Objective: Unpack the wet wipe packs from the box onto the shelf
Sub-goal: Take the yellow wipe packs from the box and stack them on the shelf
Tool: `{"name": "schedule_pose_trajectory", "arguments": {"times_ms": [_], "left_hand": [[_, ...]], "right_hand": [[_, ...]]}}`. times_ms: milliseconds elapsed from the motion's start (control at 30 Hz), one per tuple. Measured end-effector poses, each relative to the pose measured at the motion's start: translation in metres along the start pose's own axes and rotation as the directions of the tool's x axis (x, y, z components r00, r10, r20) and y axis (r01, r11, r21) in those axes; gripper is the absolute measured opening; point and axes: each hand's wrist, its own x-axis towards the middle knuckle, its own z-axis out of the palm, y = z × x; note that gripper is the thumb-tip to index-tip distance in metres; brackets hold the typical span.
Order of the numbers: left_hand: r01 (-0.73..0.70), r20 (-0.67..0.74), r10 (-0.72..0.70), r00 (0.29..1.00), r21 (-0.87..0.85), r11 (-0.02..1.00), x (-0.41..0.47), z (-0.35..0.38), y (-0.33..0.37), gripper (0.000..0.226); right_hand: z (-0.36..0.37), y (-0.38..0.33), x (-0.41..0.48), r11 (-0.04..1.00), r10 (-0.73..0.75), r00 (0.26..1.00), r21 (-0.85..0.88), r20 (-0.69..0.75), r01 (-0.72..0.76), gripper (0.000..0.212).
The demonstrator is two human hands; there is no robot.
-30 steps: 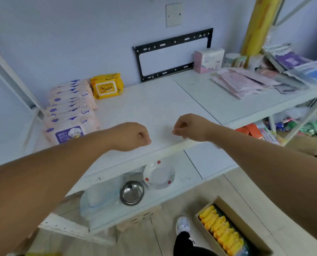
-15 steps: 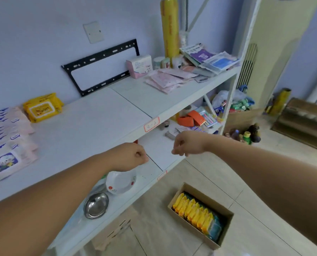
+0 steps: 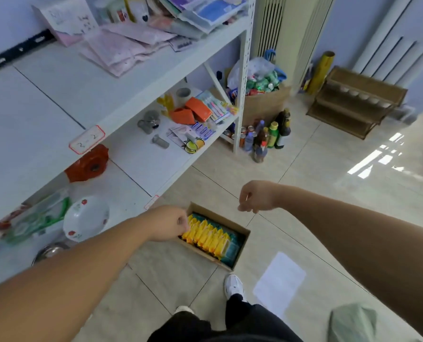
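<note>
Nearest us, our white shoe (image 3: 234, 287) stands on the tiled floor (image 3: 304, 183) beside a sheet of white paper (image 3: 279, 282). Just ahead of the shoe sits the open cardboard box (image 3: 241, 248), with a row of yellow wet wipe packs (image 3: 206, 236) standing on edge inside and teal ones along its right side. Our left hand (image 3: 167, 224) hangs over the box's left end, its grip curled narrow and holding nothing we can see. Our right hand (image 3: 256, 196) hovers apart above the floor, its grip also loosely curled and empty. Beyond, the white shelf (image 3: 57, 95) rises at left, its lower level carrying a flowered bowl (image 3: 86, 218), with bottles (image 3: 269, 137) by its far post.
</note>
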Motion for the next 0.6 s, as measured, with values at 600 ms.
{"name": "schedule_pose_trajectory", "arguments": {"times_ms": [600], "left_hand": [[0.163,0.253,-0.122,0.96,-0.148,0.975,0.187,0.147,-0.076,0.02]], "right_hand": [[0.142,0.095,0.18,0.987,0.158,0.973,-0.002,0.17,-0.16,0.031]]}}
